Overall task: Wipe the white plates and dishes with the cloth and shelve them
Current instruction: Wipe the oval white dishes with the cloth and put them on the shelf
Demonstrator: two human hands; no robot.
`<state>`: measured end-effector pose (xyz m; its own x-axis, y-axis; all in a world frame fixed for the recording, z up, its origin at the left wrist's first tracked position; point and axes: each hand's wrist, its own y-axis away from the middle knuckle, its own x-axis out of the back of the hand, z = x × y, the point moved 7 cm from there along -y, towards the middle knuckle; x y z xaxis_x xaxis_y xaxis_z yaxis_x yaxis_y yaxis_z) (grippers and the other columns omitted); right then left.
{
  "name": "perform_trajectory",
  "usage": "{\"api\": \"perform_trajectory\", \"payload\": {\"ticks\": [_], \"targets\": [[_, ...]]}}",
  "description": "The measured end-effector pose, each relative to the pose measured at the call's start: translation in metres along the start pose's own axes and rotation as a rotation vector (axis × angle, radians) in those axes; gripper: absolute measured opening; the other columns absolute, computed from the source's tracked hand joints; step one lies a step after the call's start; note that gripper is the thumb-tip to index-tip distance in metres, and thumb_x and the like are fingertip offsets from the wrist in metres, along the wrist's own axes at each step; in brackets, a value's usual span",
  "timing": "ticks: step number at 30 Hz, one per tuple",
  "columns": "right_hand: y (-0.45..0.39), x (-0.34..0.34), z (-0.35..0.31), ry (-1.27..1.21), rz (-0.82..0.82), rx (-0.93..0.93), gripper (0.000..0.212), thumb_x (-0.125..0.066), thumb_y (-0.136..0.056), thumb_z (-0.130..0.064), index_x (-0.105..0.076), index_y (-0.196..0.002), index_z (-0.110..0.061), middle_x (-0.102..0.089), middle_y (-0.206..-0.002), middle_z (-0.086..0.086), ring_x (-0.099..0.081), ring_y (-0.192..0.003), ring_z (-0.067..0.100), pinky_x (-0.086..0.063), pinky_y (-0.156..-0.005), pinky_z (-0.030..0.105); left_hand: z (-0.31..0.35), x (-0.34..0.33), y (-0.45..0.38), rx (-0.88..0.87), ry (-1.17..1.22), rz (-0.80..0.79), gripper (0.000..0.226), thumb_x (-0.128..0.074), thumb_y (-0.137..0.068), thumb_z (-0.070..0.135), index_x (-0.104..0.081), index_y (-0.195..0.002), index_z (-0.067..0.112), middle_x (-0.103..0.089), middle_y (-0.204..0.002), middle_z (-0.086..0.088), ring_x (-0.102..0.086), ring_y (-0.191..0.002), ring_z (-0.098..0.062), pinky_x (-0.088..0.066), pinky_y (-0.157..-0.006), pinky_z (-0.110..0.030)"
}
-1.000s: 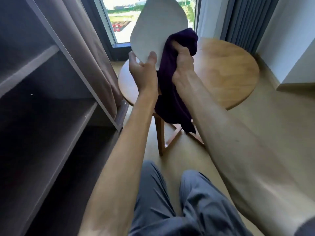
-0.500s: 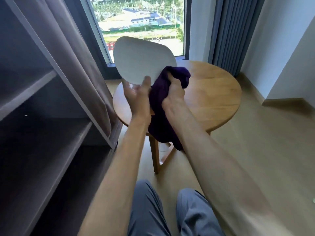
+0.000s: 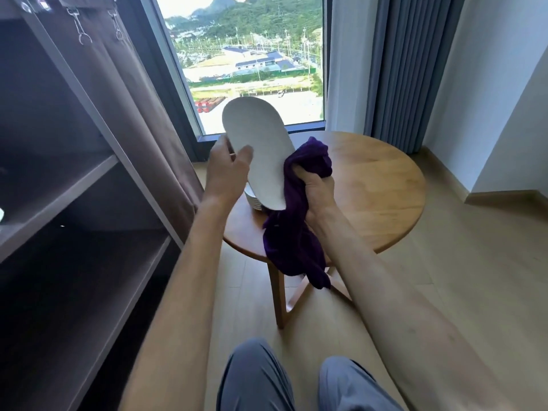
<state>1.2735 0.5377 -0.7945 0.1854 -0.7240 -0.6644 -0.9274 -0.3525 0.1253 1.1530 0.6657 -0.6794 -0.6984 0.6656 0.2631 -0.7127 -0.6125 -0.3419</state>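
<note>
My left hand (image 3: pixel 229 170) grips the left edge of a white plate (image 3: pixel 257 149), thumb on its face, holding it tilted on edge above the round wooden table (image 3: pixel 373 185). My right hand (image 3: pixel 318 192) holds a bunched dark purple cloth (image 3: pixel 296 232) against the plate's right rim; the cloth's tail hangs below the table edge. Behind the plate's lower end a small stack of white dishes (image 3: pixel 252 200) sits on the table, mostly hidden.
A dark shelf unit (image 3: pixel 74 209) with open shelves stands on the left, a brown curtain (image 3: pixel 130 108) hanging beside it. The window (image 3: pixel 252 54) is behind the table, grey curtains (image 3: pixel 412 69) to its right. My knees (image 3: pixel 296 381) are at the bottom.
The plate has turned from face-on to steeply tilted and edge-on. My right hand with the cloth slid from the plate's lower edge to its right rim. The view tilted up.
</note>
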Motion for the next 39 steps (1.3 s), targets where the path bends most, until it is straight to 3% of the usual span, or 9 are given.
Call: {"api": "perform_trajectory", "payload": {"ticks": [4,8,15,18,24,29,31,34,39], "targets": [[0.009,-0.01,0.012,-0.186,0.13,-0.058,0.041,-0.081,-0.08,-0.003,-0.068,-0.119,0.003,-0.075,-0.111,0.02,-0.073,-0.102,0.038,-0.059,-0.092,0.053,-0.009,-0.037,0.042,0.016,0.101,0.169,0.033,-0.056,-0.1,0.012,-0.05,-0.131,0.019,-0.067,-0.106,0.009,-0.064,-0.088,0.011,-0.052,-0.068,-0.011],[0.015,-0.011,0.021,-0.255,0.03,-0.196,0.044,-0.071,-0.09,-0.009,-0.063,-0.133,-0.001,-0.067,-0.131,0.02,-0.064,-0.121,0.038,-0.051,-0.106,0.052,-0.016,-0.03,0.051,0.0,0.065,0.34,0.034,-0.043,-0.104,0.008,-0.06,-0.133,0.014,-0.066,-0.119,-0.004,-0.063,-0.103,-0.012,-0.06,-0.083,-0.026],[0.011,0.012,0.01,-0.254,-0.065,-0.231,0.018,-0.067,-0.088,-0.013,-0.073,-0.104,-0.007,-0.073,-0.098,0.009,-0.068,-0.094,0.028,-0.052,-0.101,0.042,-0.028,-0.004,0.021,0.131,-0.118,-0.116,0.032,-0.047,-0.081,-0.002,-0.07,-0.09,0.019,-0.062,-0.087,-0.005,-0.058,-0.085,-0.018,-0.045,-0.056,-0.018],[0.009,0.013,0.009,-0.134,-0.043,-0.232,0.042,-0.072,-0.081,-0.005,-0.067,-0.122,0.004,-0.071,-0.115,0.019,-0.066,-0.109,0.037,-0.048,-0.108,0.051,-0.024,0.014,0.011,0.183,-0.221,-0.235,0.032,-0.05,-0.083,0.001,-0.071,-0.096,0.021,-0.065,-0.102,-0.011,-0.06,-0.099,-0.026,-0.05,-0.072,-0.029],[0.011,-0.011,0.012,-0.296,0.142,-0.215,0.057,-0.08,-0.077,-0.014,-0.065,-0.13,0.0,-0.07,-0.127,0.015,-0.068,-0.114,0.034,-0.053,-0.1,0.05,-0.035,-0.008,0.045,0.261,0.543,0.291,0.047,-0.07,-0.09,0.017,-0.054,-0.133,0.028,-0.065,-0.126,-0.004,-0.064,-0.115,-0.025,-0.058,-0.093,-0.038],[0.025,-0.011,0.024,-0.284,0.133,-0.183,0.052,-0.077,-0.079,-0.005,-0.064,-0.128,0.006,-0.07,-0.112,0.019,-0.071,-0.094,0.033,-0.059,-0.079,0.038,-0.042,-0.031,0.058,0.212,0.59,0.523,0.029,-0.058,-0.103,0.02,-0.053,-0.131,0.025,-0.067,-0.114,0.008,-0.068,-0.104,-0.009,-0.059,-0.082,-0.02],[0.02,-0.002,0.015,-0.284,0.081,-0.142,0.045,-0.075,-0.08,0.0,-0.066,-0.124,0.005,-0.07,-0.111,0.021,-0.069,-0.091,0.032,-0.061,-0.083,0.044,-0.03,-0.016,0.045,0.11,0.491,0.45,0.024,-0.059,-0.102,0.016,-0.051,-0.117,0.034,-0.064,-0.106,0.015,-0.068,-0.092,0.003,-0.055,-0.072,-0.012],[0.011,0.008,0.002,-0.191,-0.002,-0.115,0.043,-0.074,-0.082,0.001,-0.066,-0.123,0.004,-0.069,-0.112,0.021,-0.066,-0.097,0.036,-0.053,-0.099,0.059,-0.009,0.005,0.019,0.024,0.228,0.185,0.019,-0.062,-0.098,0.012,-0.057,-0.108,0.028,-0.067,-0.102,0.009,-0.066,-0.093,-0.003,-0.052,-0.068,-0.011],[0.013,0.005,-0.005,-0.074,-0.07,-0.071,0.039,-0.073,-0.08,0.008,-0.067,-0.119,0.005,-0.071,-0.103,0.019,-0.07,-0.089,0.034,-0.061,-0.085,0.049,0.015,0.025,-0.014,0.077,-0.04,-0.184,0.011,-0.063,-0.099,0.017,-0.065,-0.1,0.028,-0.072,-0.094,0.006,-0.071,-0.084,-0.006,-0.057,-0.061,-0.022]]}}
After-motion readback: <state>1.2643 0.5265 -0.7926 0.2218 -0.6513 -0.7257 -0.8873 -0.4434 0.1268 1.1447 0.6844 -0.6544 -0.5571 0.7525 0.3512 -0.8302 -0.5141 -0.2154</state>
